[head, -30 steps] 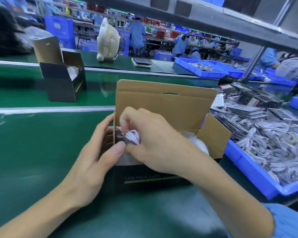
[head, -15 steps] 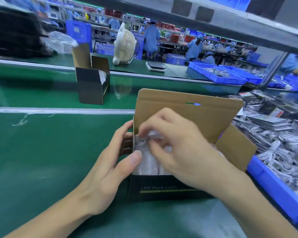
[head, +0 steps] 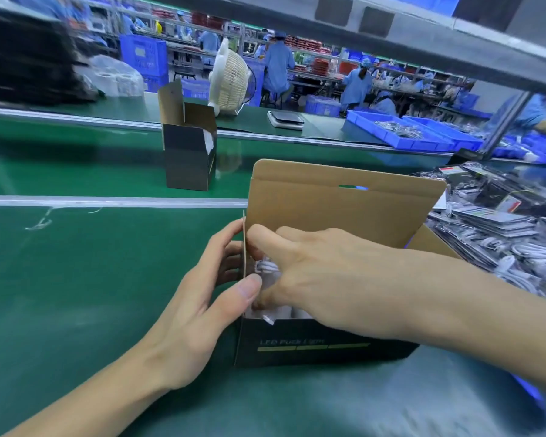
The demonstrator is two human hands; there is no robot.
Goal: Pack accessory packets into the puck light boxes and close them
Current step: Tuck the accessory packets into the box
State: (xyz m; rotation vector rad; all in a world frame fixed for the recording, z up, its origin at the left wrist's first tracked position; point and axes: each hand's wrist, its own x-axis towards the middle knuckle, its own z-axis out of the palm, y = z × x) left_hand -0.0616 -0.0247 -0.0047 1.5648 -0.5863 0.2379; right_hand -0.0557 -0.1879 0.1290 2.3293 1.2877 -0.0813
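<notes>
A black puck light box [head: 312, 345] stands open on the green belt in front of me, its brown lid flap [head: 344, 203] upright. My left hand [head: 202, 307] holds the box's left side, thumb on the front rim and fingers behind the left side flap. My right hand [head: 322, 275] reaches across the opening with fingers extended, pressing a clear accessory packet with a white coiled cable [head: 267, 266] down into the left end of the box. Most of the packet is hidden under the hand.
A second open black box [head: 188, 152] stands farther back on the belt. At right a blue bin [head: 527, 389] holds several cable packets [head: 501, 247]. A white fan [head: 230, 80], a scale [head: 286, 118] and blue trays [head: 401, 130] sit on the far bench.
My right hand has pushed the packet deeper into the box and stretched its fingers toward the left wall. The view has swung left and moved closer.
</notes>
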